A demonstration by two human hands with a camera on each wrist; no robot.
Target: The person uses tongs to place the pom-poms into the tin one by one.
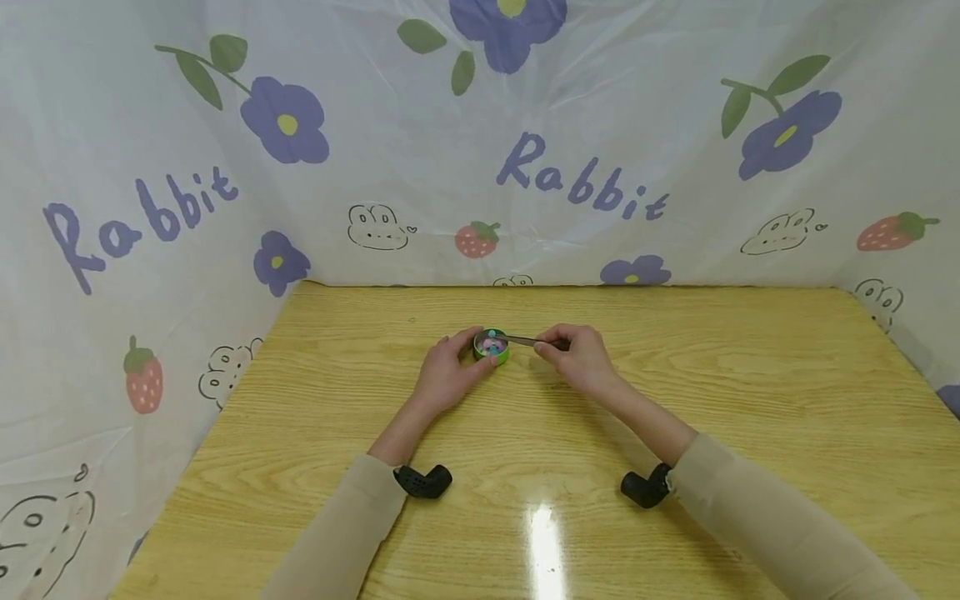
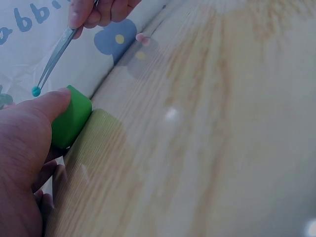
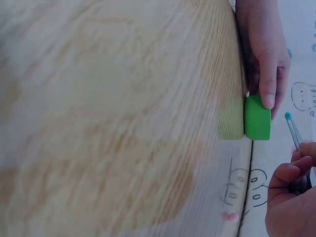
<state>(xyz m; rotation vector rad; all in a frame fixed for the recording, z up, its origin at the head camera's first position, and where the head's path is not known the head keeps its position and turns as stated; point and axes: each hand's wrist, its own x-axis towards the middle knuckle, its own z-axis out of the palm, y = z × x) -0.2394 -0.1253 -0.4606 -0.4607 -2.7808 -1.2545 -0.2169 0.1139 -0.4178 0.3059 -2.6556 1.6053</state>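
A small round green container (image 1: pixel 497 360) stands on the wooden table with several pink, purple and blue bits inside. My left hand (image 1: pixel 444 373) grips it from the left, with the thumb on the near side and fingers around the far side. Metal tweezers (image 1: pixel 520 340) are pinched in my right hand (image 1: pixel 583 360), pointing left over the container. At their tips a tiny teal bead (image 2: pixel 36 92) is held above the rim, as the left wrist view shows. From the right wrist view, the container's green side wall (image 3: pixel 257 118) is visible, but its contents are hidden.
The wooden table (image 1: pixel 750 400) reaches back to a white printed cloth (image 1: pixel 420 167) that hangs behind and at both sides. Black wrist devices (image 1: pixel 424 482) sit at both sleeve cuffs. Light glares off the table's near middle.
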